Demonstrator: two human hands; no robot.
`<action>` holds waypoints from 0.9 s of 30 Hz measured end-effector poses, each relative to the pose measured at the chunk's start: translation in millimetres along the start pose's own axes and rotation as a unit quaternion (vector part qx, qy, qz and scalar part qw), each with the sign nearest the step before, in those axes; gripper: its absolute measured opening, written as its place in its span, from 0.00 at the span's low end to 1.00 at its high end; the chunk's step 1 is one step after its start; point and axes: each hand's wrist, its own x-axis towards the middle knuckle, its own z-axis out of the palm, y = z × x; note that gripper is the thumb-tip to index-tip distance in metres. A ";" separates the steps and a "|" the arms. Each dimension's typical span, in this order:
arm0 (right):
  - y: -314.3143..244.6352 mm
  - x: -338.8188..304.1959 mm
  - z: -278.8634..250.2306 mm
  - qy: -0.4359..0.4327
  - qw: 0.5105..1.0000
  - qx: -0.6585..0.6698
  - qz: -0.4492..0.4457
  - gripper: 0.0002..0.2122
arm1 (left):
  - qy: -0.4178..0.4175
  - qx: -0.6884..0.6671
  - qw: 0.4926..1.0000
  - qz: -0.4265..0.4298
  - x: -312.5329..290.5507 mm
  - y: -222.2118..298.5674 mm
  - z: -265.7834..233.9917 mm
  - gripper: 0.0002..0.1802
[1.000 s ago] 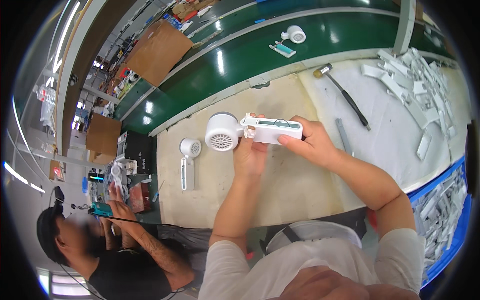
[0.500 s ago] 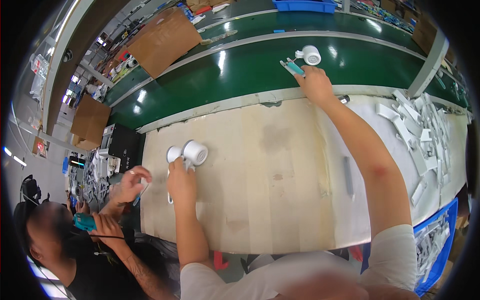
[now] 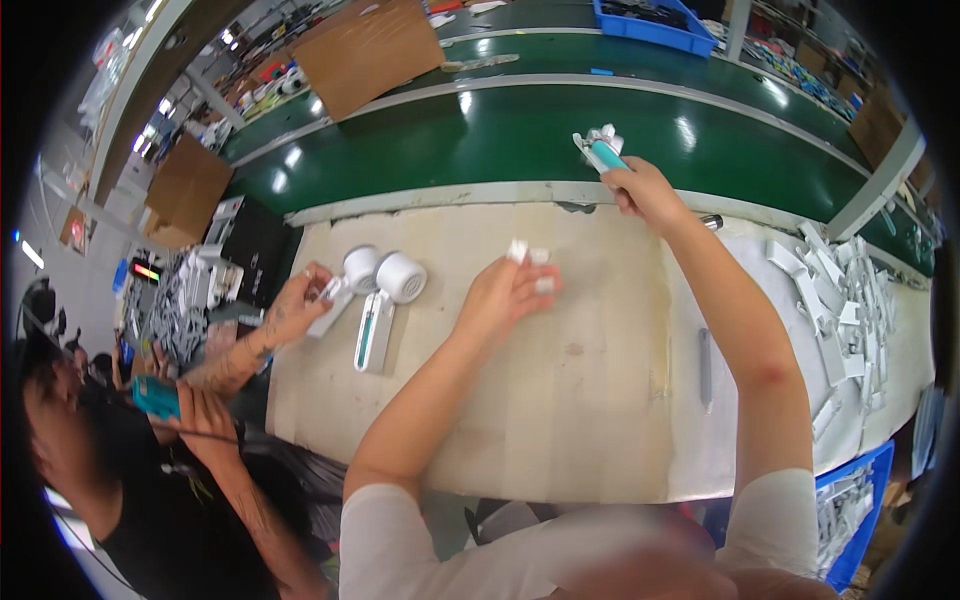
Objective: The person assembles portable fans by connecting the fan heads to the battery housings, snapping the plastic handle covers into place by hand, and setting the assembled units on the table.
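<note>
Tool (image 3: pixel 157 397) of teal colour is gripped at the far left by a co-worker's near hand (image 3: pixel 205 412). At the left of the beige surface (image 3: pixel 560 410), a white round-headed device (image 3: pixel 330 313) is touched at its handle by the co-worker's other hand (image 3: pixel 292 308). Just beside it, a second white device (image 3: pixel 375 340) is laid with its teal slot exposed; whether the two heads touch cannot be told. Further right, the left hand (image 3: pixel 505 300) is held over the surface, fingers spread and blurred; small white pieces (image 3: pixel 518 250) are seen at them, but whether these are grasped cannot be told. Over the green conveyor (image 3: pixel 480 150), a white device with a teal strip (image 3: pixel 606 155) is grasped at its near end by the right hand's (image 3: pixel 648 195) fingers. A grey bar (image 3: pixel 705 365) is placed near the right forearm; white parts (image 3: pixel 835 320) are heaped at the far right, above a blue bin (image 3: pixel 880 490).
</note>
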 end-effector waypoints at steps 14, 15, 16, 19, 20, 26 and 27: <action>28.4 -185.5 27.2 -0.100 0.958 -0.241 -0.120 0.35 | -0.060 -0.206 0.975 0.049 -24.8 -29.0 59.2 0.19; 29.3 -184.3 21.1 -0.011 0.917 -0.305 -0.255 0.37 | -0.100 -0.208 0.973 0.011 -29.6 -28.1 57.5 0.21; 29.0 -182.3 17.3 0.079 0.848 -0.360 -0.381 0.39 | -0.094 -0.210 0.973 0.010 -34.8 -27.5 59.3 0.19; 30.8 -176.0 6.2 -0.037 0.928 -0.214 -0.304 0.46 | -0.156 -0.163 0.974 -0.024 -39.9 -28.2 59.4 0.18; 33.2 -175.5 2.9 -0.096 0.942 -0.164 -0.277 0.49 | -0.156 -0.188 0.969 -0.043 -41.0 -28.3 61.3 0.18; 37.9 -176.0 11.0 -0.212 0.963 -0.055 -0.154 0.52 | -0.205 -0.156 0.963 -0.084 -40.5 -27.1 56.6 0.18; 38.6 -176.6 12.0 -0.214 0.963 -0.057 -0.152 0.52 | -0.184 -0.155 0.966 -0.092 -41.8 -25.1 55.9 0.18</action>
